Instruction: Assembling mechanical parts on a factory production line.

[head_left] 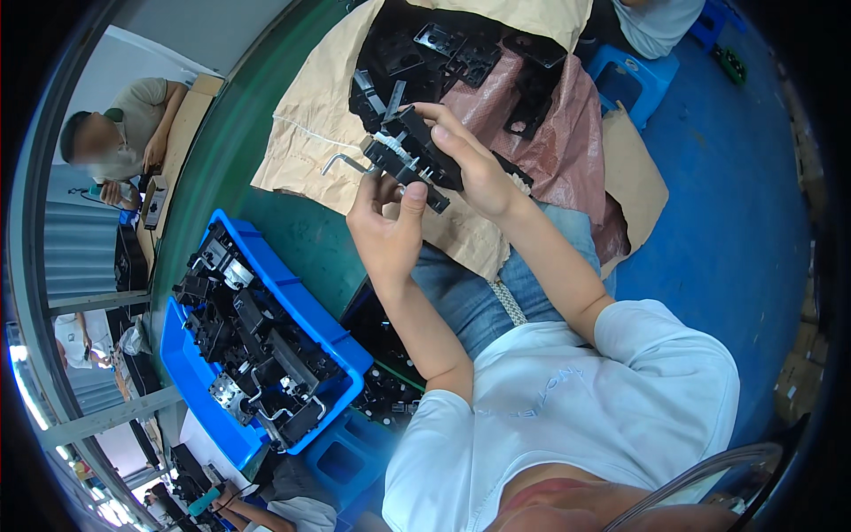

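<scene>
Between my two hands, above my lap, is a black plastic mechanism (408, 158) with pale gears, metal shafts and a bent metal rod (347, 163) sticking out to the left. My left hand (390, 226) is closed on its lower end, thumb along the near side. My right hand (474, 168) wraps round its right side, fingers over the top. Some of the fingers are hidden behind the mechanism. Just beyond it, an open paper-lined sack (306, 146) holds several flat black parts (474, 60).
A blue bin (310, 306) at my left is heaped with similar black assemblies (257, 337) and bent rods. Blue stools stand at far right (634, 80) and near left (346, 457). Co-workers sit at a bench (182, 164) on the left. Another person (656, 25) is at the top.
</scene>
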{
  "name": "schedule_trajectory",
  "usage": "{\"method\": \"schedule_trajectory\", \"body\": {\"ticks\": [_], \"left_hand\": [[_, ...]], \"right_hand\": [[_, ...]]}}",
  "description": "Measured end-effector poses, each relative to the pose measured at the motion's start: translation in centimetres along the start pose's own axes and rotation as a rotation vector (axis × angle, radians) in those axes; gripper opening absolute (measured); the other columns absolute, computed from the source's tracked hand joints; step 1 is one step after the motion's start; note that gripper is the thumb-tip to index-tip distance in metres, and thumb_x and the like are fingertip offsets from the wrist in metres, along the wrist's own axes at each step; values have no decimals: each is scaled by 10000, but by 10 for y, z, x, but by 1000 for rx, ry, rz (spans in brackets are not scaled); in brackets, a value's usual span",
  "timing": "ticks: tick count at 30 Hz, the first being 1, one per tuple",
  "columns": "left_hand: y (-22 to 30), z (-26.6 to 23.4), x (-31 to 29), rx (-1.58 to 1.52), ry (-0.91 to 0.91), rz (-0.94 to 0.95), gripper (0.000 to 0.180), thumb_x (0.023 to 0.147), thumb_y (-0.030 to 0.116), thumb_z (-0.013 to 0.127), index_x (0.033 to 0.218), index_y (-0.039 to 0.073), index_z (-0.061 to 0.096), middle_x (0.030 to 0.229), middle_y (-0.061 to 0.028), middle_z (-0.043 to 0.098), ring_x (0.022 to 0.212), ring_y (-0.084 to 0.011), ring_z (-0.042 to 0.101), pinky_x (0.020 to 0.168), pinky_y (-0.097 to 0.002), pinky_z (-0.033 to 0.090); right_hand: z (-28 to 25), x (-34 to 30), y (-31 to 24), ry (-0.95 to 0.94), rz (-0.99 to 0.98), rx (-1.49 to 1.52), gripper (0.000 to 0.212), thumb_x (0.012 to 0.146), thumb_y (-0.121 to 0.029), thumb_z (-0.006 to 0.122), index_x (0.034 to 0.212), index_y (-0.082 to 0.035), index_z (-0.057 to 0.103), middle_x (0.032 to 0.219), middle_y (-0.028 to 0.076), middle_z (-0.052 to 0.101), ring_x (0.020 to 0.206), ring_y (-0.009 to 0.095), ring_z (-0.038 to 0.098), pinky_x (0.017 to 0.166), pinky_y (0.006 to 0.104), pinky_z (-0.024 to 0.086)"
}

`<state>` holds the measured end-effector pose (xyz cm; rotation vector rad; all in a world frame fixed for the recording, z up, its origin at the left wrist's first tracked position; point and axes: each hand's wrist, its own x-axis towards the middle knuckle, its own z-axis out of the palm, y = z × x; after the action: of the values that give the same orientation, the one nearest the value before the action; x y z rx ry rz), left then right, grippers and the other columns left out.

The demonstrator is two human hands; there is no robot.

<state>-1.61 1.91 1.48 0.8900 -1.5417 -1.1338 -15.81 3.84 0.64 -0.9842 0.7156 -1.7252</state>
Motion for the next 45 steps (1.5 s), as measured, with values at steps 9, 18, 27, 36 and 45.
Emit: {"method": "schedule_trajectory", "body": {"ticks": [9,18,27,36,45], "left_hand": [[4,-3,1,47,-33,-23,602,810,345,822,1172,-90,618,937,-129,719,820,-125,618,755,-273,499],[9,-9,2,65,-111,-78,765,803,451,818,1192,-154,558,1000,-144,663,940,-180,623,816,-302,509],[13,-4,1,224,-108,-48,629,845,375,788,1192,-114,599,958,-123,679,873,-153,627,762,-291,515],[-6,3,9,175,-80,53,266,915,154,613,1100,-37,631,813,-211,673,719,-259,672,685,-368,510],[-3,-19,15,-130,-71,65,277,873,5,665,1139,-70,653,1041,-101,686,910,-154,668,790,-292,550]], "right_hand": [[4,-2,0,11,2,-53,405,1064,-236,348,1400,-17,404,1245,85,545,1151,125,520,1011,283,405],[4,-1,3,-36,-58,-152,415,1064,-246,328,1413,-30,391,1225,91,547,1131,136,520,1000,289,405],[4,-4,4,-76,-59,-288,427,1053,-268,360,1408,-35,405,1213,116,555,1133,163,521,1009,308,397],[-10,4,11,24,-133,-406,525,1048,-329,432,1469,-27,351,1431,146,428,1327,252,426,1117,344,323],[-2,19,-3,-125,-82,-30,595,940,-135,537,1473,23,326,1268,147,552,1185,220,547,1071,343,386]]}}
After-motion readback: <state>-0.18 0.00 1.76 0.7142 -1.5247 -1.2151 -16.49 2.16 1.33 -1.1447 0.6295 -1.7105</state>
